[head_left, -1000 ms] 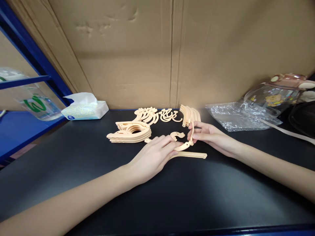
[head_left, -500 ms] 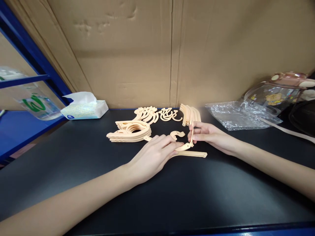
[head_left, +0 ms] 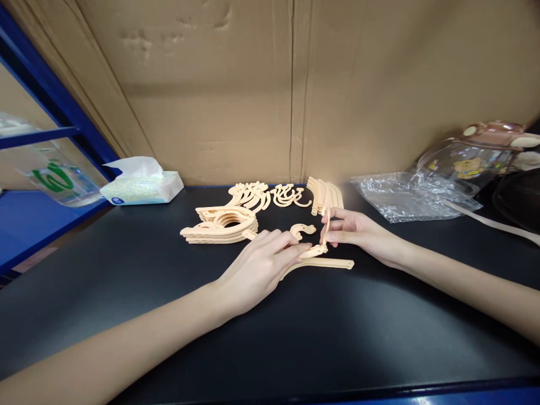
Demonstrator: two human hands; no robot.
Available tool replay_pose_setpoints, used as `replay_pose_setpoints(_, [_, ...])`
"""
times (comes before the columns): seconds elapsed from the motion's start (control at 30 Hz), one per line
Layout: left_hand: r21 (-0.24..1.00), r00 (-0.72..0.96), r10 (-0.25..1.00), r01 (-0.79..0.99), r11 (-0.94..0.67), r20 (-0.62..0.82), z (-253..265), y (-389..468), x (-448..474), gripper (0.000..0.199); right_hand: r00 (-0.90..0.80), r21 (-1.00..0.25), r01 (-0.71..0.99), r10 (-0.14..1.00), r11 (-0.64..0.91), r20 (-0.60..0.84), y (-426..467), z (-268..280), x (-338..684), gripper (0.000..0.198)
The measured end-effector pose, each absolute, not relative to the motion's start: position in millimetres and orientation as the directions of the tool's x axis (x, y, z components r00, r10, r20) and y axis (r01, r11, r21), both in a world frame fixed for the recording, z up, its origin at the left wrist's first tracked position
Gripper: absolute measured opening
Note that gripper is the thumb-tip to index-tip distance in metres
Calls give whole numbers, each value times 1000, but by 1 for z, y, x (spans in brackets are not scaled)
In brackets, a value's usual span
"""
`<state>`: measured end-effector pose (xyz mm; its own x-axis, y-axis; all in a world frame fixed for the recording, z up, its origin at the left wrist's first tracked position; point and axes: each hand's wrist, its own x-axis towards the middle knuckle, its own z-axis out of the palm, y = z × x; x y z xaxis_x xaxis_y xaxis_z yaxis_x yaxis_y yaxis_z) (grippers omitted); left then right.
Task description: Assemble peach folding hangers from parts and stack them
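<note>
Hanger joint (head_left: 324, 247), over mid-table (head_left: 270, 349) | left hand (head_left: 255, 270): pale hanger arm (head_left: 313, 252) pinched in fingers | right hand (head_left: 360, 230): upright hanger part (head_left: 328, 226) pinched in fingers, at arm's end | likely best: brace left, square both ends, press gently without twisting

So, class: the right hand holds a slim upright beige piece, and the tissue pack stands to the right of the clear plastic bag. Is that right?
Not quite: the head view shows the tissue pack to the left of the clear plastic bag. The right hand does hold a slim upright beige piece.
</note>
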<state>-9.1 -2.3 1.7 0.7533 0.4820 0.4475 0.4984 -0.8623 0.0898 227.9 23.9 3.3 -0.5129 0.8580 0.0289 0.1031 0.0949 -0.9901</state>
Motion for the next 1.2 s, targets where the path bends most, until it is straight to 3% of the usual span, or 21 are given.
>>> replay_pose_setpoints(0.83, [-22,785,485,533,-846,386,0,-2,-10,34,-459,-988,123,888,91,24,18,5,223,30])
replay_pose_setpoints(1.07, [-112,832,342,427,-897,437,4,-9,-2,32,-562,-976,140,825,167,60,16,1,215,25])
replay_pose_setpoints(1.2, [-81,789,422,505,-859,446,1,-4,-6,29,-461,-996,41,885,83,55,21,0,221,30])
